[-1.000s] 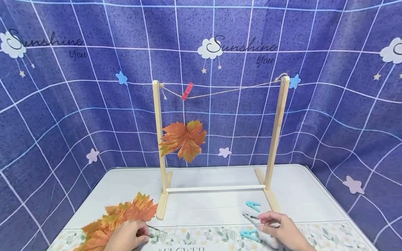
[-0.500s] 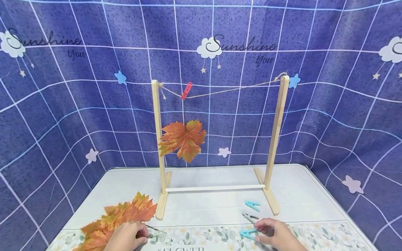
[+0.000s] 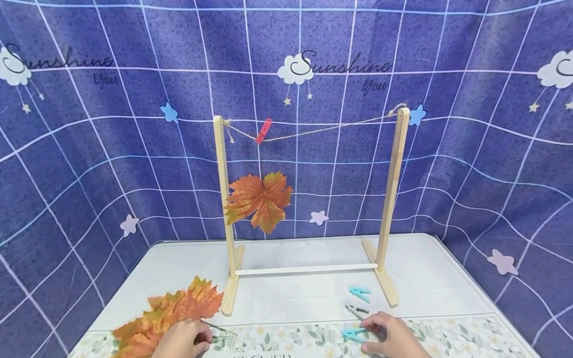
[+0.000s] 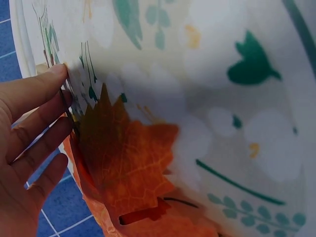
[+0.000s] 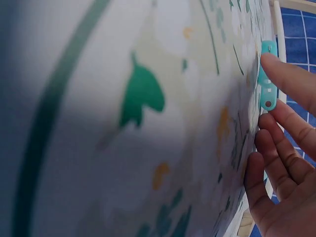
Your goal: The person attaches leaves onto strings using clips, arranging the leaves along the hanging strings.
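A: Quick rundown on the hands?

B: Working well apart, both in front of the wooden rack (image 3: 392,189). Pinching a thin dark leaf stem (image 3: 218,327) between thumb and fingers of the left hand (image 3: 181,340), in front of the rack's left foot. Pinching a teal clip (image 5: 268,94) between thumb and index of the right hand (image 3: 394,338), in front of the rack's right foot and slightly inward.

A: Other right fingers?

B: Loosely bent, tips close to the table. Can't tell about contact.

A: And the leaves?

B: Look left of the rack's left foot for an orange leaf pile (image 3: 167,313), overlapping, partly covered by the left hand. Can't tell if touching the foot.

A: More clips?

B: Count two, both near the rack's right foot, on its inner side: a second teal clip (image 3: 359,291) farther back, plus a grey-and-black clip (image 3: 360,309) between the teal pair.

A: Anything up on the rack?

B: See twine (image 3: 313,131) strung between the rack's posts, sagging near the left one. Pinned there with a red clip (image 3: 264,131): one hanging leaf (image 3: 259,199), stem up.

A: Surroundings?

B: White table (image 3: 304,288) under the rack, floral strip in front, blue gridded curtain (image 3: 331,30) behind.
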Demonstrator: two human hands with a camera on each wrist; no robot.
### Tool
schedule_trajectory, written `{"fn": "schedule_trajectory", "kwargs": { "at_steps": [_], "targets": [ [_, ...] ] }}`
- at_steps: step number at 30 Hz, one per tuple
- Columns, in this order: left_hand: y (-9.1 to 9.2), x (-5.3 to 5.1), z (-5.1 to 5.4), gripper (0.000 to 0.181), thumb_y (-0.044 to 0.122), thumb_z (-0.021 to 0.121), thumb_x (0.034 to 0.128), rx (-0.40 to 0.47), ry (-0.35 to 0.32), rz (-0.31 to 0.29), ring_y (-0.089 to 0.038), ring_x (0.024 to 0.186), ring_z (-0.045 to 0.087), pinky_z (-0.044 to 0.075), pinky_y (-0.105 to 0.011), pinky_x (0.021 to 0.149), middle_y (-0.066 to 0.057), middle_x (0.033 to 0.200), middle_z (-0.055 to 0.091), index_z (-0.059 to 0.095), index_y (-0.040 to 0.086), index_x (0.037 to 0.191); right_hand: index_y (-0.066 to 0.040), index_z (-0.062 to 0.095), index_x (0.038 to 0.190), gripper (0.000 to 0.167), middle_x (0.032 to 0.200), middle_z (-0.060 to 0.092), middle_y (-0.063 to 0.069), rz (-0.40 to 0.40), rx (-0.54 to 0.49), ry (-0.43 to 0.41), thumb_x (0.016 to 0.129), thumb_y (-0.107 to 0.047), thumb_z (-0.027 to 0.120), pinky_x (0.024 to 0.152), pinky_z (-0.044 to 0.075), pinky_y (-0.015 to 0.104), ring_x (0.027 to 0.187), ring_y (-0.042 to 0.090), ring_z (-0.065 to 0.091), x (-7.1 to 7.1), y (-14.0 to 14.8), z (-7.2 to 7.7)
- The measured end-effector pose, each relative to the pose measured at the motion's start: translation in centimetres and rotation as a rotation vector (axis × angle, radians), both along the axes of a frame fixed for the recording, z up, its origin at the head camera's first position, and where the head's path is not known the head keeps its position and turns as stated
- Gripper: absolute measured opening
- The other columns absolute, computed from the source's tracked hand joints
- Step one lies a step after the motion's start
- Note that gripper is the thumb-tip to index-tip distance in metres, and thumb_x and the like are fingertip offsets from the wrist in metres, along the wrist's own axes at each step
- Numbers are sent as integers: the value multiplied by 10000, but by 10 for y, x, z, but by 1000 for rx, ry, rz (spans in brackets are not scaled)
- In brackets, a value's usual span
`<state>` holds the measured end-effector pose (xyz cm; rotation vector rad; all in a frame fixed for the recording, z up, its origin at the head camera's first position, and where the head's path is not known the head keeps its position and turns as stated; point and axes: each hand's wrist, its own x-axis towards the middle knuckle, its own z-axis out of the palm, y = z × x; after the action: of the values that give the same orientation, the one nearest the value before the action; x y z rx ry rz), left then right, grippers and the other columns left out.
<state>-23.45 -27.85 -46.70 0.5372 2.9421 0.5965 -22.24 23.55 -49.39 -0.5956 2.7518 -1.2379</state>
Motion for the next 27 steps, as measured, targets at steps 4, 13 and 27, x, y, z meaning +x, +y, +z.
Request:
{"fn": "schedule_trajectory", "kwargs": {
  "at_steps": [4, 13, 27],
  "targets": [
    [0, 0, -1, 211, 143, 842, 817, 6, 12, -9, -4, 621, 489, 429, -315, 570, 158, 714, 577, 673, 240, 737, -162, 738, 1050, 310, 971, 645, -100, -5, 14, 11, 795, -277, 872, 760, 502, 271, 850, -5, 565, -1, 1, -2],
    [1, 0, -2, 218, 132, 843, 811, 14, 2, 7, -11, 636, 491, 438, -320, 580, 139, 730, 582, 674, 245, 735, -151, 751, 1038, 316, 954, 647, -107, 12, -3, 35, 776, -270, 884, 766, 511, 261, 852, -12, 572, 1, -1, -1],
    [-5, 4, 4, 193, 154, 824, 831, 24, 47, -33, 8, 651, 441, 408, -297, 583, 176, 717, 550, 671, 248, 760, -72, 712, 1056, 253, 957, 686, -33, 15, -89, -63, 869, -215, 806, 723, 486, 251, 815, 4, 562, -1, 3, 7]
  ]
}}
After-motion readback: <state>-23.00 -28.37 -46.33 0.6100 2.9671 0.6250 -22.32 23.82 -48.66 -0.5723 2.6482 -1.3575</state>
